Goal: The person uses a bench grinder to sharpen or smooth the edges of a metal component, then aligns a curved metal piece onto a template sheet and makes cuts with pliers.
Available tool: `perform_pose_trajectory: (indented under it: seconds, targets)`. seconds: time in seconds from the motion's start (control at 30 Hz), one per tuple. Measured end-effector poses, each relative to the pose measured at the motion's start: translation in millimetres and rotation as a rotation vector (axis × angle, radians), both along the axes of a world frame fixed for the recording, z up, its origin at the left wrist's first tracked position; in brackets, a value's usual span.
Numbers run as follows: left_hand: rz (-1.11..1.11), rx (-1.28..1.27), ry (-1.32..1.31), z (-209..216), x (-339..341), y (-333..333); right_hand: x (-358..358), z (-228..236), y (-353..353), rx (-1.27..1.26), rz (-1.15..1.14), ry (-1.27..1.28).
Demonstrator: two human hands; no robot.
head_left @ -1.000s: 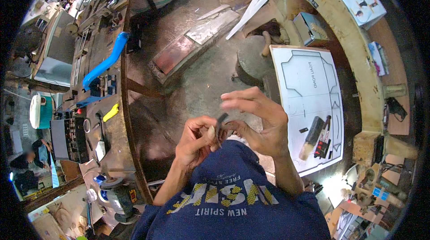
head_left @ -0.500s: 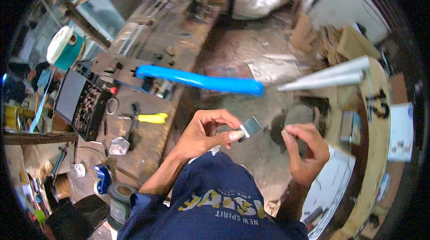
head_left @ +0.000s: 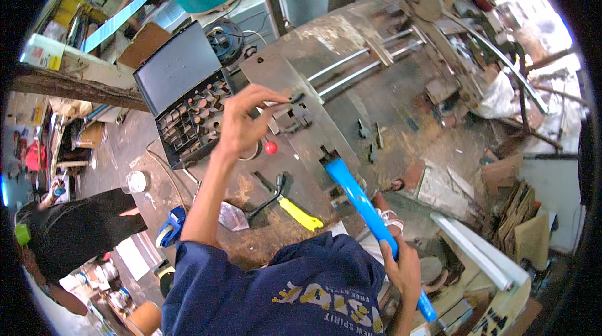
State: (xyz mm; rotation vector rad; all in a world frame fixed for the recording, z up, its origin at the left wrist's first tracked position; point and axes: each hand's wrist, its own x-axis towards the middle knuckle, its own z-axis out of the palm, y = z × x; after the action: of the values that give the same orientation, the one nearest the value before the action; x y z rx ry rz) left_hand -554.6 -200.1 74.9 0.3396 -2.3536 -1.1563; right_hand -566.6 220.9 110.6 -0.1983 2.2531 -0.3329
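Observation:
My left hand [head_left: 246, 121] reaches over a flat steel plate [head_left: 273, 69] on the bench. Its thumb and forefinger are pinched together beside a small dark metal block [head_left: 299, 115] on the plate; what lies between the fingertips, if anything, is too small to make out. Low on the right, my right hand [head_left: 404, 267] is wrapped around a long lever handle [head_left: 357, 197] sleeved in blue. The lever's far end joins a dark metal fitting at the plate's edge. A red ball knob [head_left: 271, 147] sits close to my left wrist.
An open case [head_left: 179, 63] of small metal parts stands left of my left hand. A yellow-handled tool [head_left: 300, 214] and a blue tape dispenser [head_left: 170, 228] lie on the near bench. Two metal rails [head_left: 351, 76] run across the far bench. Another person [head_left: 81, 226] is at the left.
My view has swung left to the bench. My left hand, which held a small shiny metal strip, has moved over the plate. My right hand has taken hold of the blue lever handle.

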Motion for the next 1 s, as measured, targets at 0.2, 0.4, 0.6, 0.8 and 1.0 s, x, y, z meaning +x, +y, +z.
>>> perform_pose_trajectory:
  seconds: [0.2, 0.4, 0.6, 0.8, 1.0]
  targets:
    - [-0.201, -0.037, -0.153, -60, -11, -65, -17, -9, -10, 0.295, -0.155, -0.107]
    - [-0.185, -0.038, -0.180, -71, -9, -62, -22, 24, -34, 0.304, -0.138, -0.204]
    - [-0.236, -0.098, -0.191, -78, -11, -66, -30, 37, -50, 0.259, -0.137, -0.188]
    - [-0.231, -0.097, -0.196, -82, -12, -65, -24, 22, -37, 0.259, -0.132, -0.148]
    - [-0.230, -0.114, -0.148, -83, -17, -63, -13, 10, -19, 0.267, -0.181, -0.145]
